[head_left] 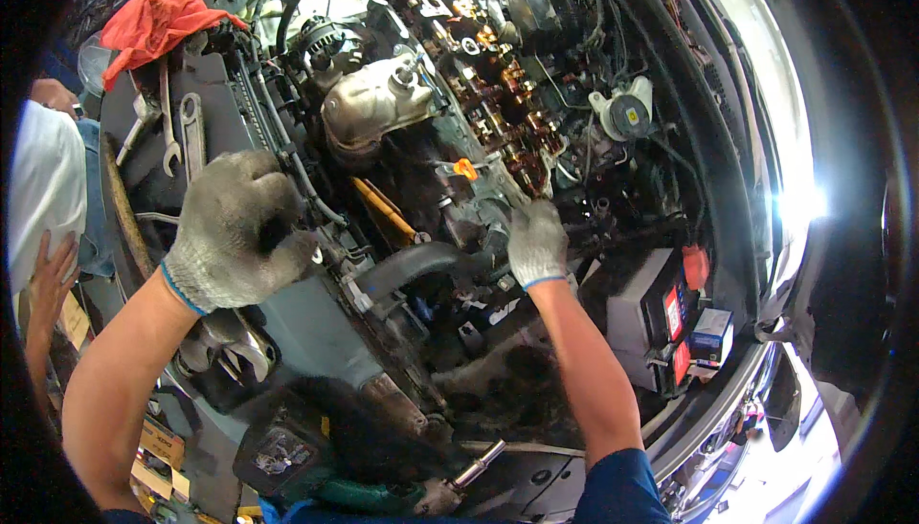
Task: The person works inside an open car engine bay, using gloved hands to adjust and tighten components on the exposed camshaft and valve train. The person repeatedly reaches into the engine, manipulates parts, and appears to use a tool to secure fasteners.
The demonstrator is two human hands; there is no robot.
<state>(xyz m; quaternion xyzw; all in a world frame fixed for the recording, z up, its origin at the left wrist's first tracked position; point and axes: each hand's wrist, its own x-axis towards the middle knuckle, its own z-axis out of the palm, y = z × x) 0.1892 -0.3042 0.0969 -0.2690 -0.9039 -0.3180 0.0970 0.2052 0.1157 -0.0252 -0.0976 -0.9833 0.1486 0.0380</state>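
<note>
My left hand (239, 227), in a grey knit glove, is curled closed above the front edge of the engine bay. A small pale, shiny bit (317, 255) shows at its thumb tip, too small to name. My right hand (538, 242), gloved too, reaches down to the near end of the uncovered engine (498, 122). Its fingertips are hidden among the parts, so whatever they touch cannot be made out. Oily camshafts (522, 136) lie exposed beyond it. An orange dipstick handle (465, 169) stands left of the right hand, and a black hose (412, 267) runs between both hands.
Wrenches (193, 132) and a red cloth (163, 26) lie at the left. Below is a green power tool (373, 495) with a long socket (479, 464). A battery (646, 309) and blue box (710, 334) stand right. Another person's hand (50, 280) is at far left.
</note>
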